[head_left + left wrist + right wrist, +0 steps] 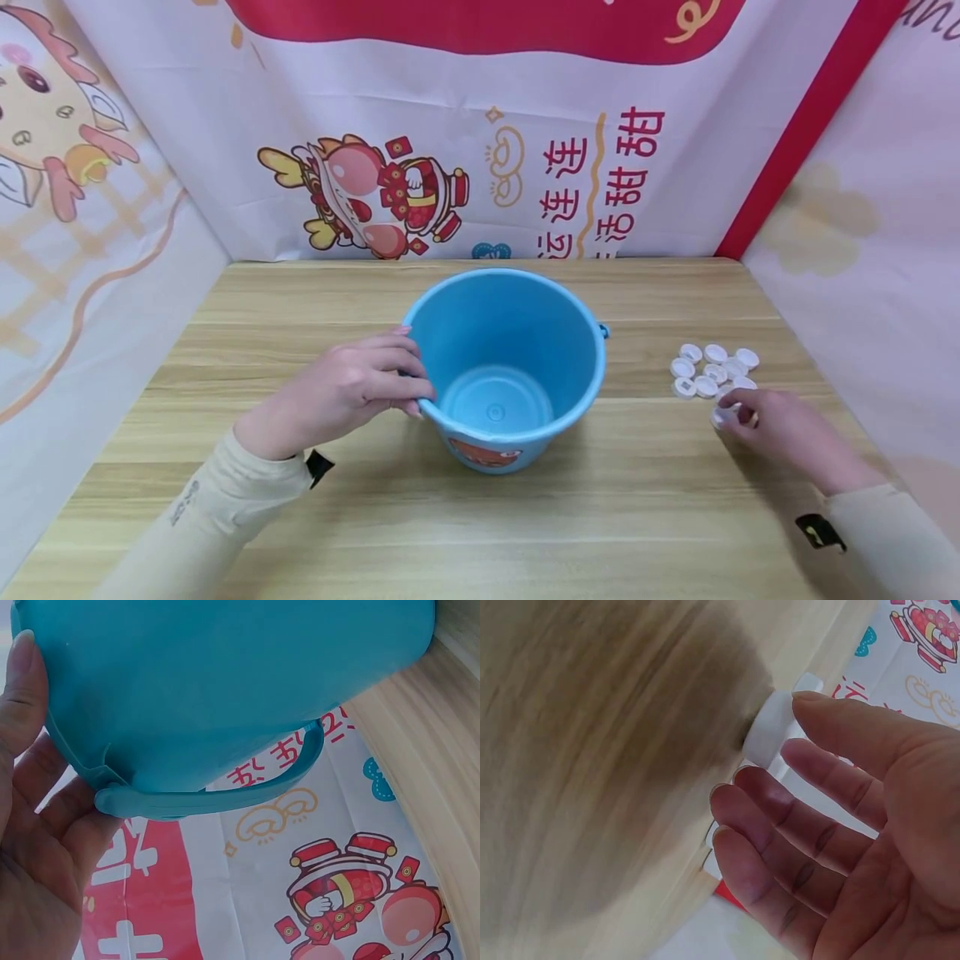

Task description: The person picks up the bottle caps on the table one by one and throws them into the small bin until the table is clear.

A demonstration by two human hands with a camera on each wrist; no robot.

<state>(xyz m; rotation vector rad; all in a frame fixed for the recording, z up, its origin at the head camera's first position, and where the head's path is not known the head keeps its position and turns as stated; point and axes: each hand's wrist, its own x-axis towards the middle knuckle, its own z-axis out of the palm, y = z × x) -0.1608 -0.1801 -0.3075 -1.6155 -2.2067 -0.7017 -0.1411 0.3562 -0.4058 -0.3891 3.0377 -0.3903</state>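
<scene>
1. Head view: small white caps (pixel 715 353) lie bunched on the wooden table (pixel 525 533), right of the blue bucket (pixel 517 308) and well apart from it. No cap shows inside the bucket, whose floor is in plain sight, so the work looks barely begun, with the whole cluster seemingly left to handle. The left hand (pixel 352 379) grips the bucket's left rim. The right hand (pixel 795 433) is at the near edge of the cluster, its fingertips at the nearest cap (pixel 721 418).

2. Left wrist view: the thumb lies at the edge of the bucket and the fingers on its other side, so the rim sits between them. One end of the handle (pixel 225 799) is close by those fingers.

3. Right wrist view: the nearest cap sits at the tips of thumb and index finger, well clear of the palm; the other fingers are loosely bent. The thumb appears to touch the cap's edge, but whether the two pinch it cannot be told.
</scene>
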